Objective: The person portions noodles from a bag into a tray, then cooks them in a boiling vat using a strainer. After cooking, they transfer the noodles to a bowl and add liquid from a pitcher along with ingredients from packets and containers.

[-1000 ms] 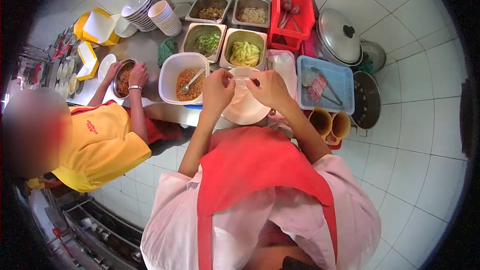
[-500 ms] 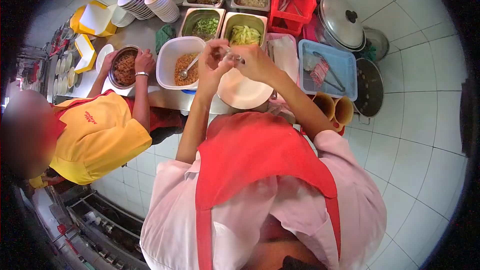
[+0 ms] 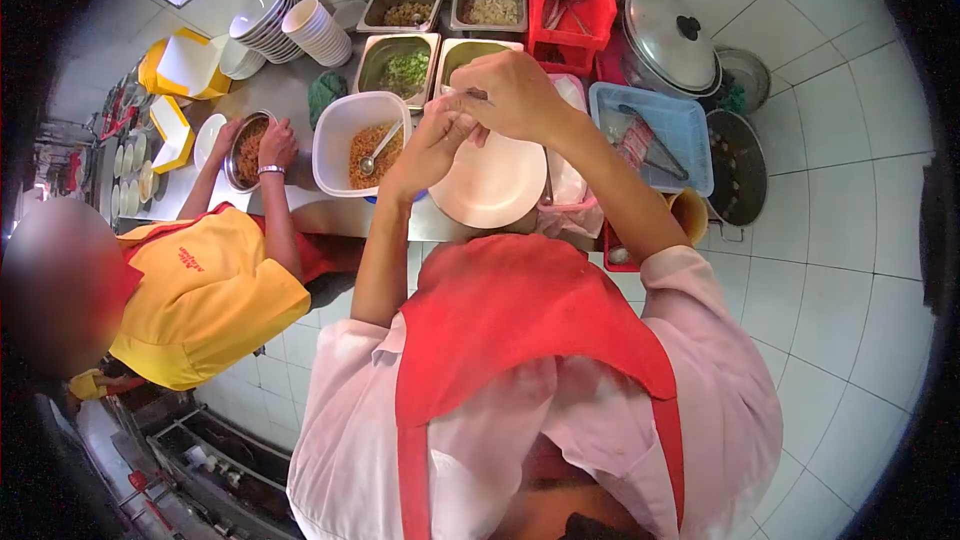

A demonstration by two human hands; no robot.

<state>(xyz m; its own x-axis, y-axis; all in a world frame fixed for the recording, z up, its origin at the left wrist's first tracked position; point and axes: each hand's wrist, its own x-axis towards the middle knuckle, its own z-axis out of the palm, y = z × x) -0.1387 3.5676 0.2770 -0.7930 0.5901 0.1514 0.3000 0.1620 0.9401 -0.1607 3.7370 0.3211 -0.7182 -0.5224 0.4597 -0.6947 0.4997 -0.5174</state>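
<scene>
My left hand [image 3: 437, 147] and my right hand [image 3: 512, 95] meet in front of me, above the far side of a round white plate [image 3: 488, 190]. The fingers of both are curled and pinched together, touching each other. What they grip, if anything, is too small or hidden to name. To the left of my left hand stands a white tub [image 3: 330, 145] of orange-brown crumbly food, with a metal spoon [image 3: 378, 148] in it. Behind my right hand is a steel pan [image 3: 463, 48], its contents mostly covered by my hand.
On the left a co-worker in a yellow shirt [image 3: 210, 280] handles a steel bowl [image 3: 240, 165] of brown food. Chopped greens fill another pan [image 3: 400, 68]. To the right are a red bin [image 3: 585, 25] of ladles, a blue basket [image 3: 665, 165] with tongs and a lidded pot [image 3: 670, 35].
My right hand has risen and turned over, its back now covering the pan behind. My left hand has shifted slightly down. The co-worker's right-side hand has moved into the bowl.
</scene>
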